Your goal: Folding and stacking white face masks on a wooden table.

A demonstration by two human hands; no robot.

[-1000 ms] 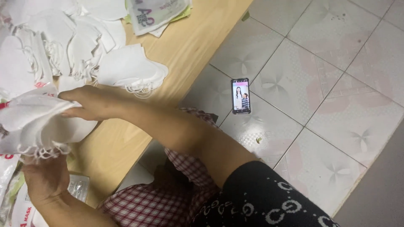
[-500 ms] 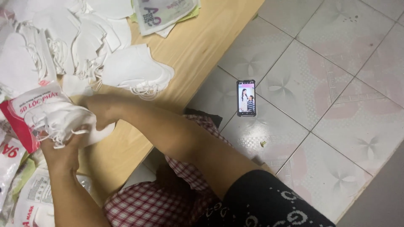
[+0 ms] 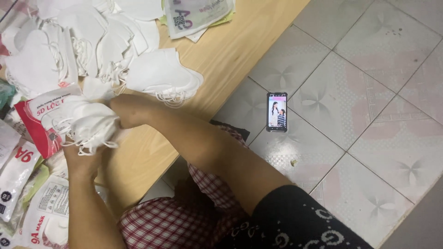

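Across the left half of the frame runs a low wooden table (image 3: 240, 50), with loose white face masks (image 3: 157, 74) heaped at upper left, close enough to reach. At centre left, the left hand (image 3: 83, 159) and right hand (image 3: 127, 110) both close around a stack of white masks (image 3: 90, 124), half inside a red-and-white pouch (image 3: 39, 122), so the bundle stays together. A small phone (image 3: 277, 112) lies on the floor tiles (image 3: 369, 92) at centre right, screen upward.

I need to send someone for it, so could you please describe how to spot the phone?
Look past the wooden table edge to the tiled floor on the right. The phone lies flat there, alone on the tiles, its screen lit with a picture.
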